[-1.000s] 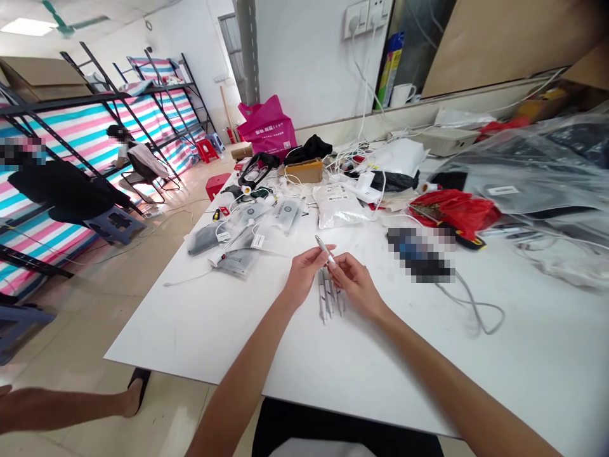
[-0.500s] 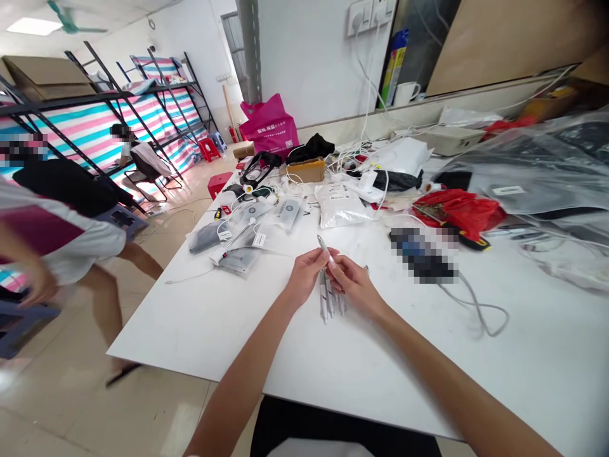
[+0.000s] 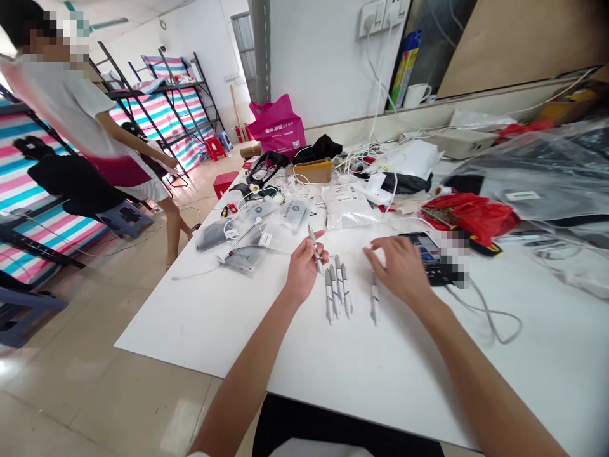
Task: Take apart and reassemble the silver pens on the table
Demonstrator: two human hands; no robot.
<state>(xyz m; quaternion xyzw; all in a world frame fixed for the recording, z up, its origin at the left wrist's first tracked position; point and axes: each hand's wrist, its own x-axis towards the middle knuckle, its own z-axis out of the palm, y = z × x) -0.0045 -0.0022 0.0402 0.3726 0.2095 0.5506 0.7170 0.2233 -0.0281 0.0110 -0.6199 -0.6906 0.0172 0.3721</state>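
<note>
My left hand [image 3: 302,270] is closed round a grey pen [image 3: 314,245], which points up and away above the white table [image 3: 200,317]. Just to its right three similar grey pens [image 3: 337,293] lie side by side on the table. A further pen [image 3: 374,298] lies apart from them, under the edge of my right hand [image 3: 400,267]. That hand hovers palm down with its fingers spread, holding nothing, between the lone pen and a phone [image 3: 431,254].
Grey packets [image 3: 247,228], cables [image 3: 490,314], a red bag [image 3: 469,212] and a white pouch [image 3: 345,206] crowd the table's far half. A person in a white shirt [image 3: 95,127] stands at the left by striped racks [image 3: 157,108]. A pink bag [image 3: 277,125] sits at the back.
My right hand let go of the pen and moved right over the table, fingers spread. My left hand keeps the pen. The person at the left walked further into the room.
</note>
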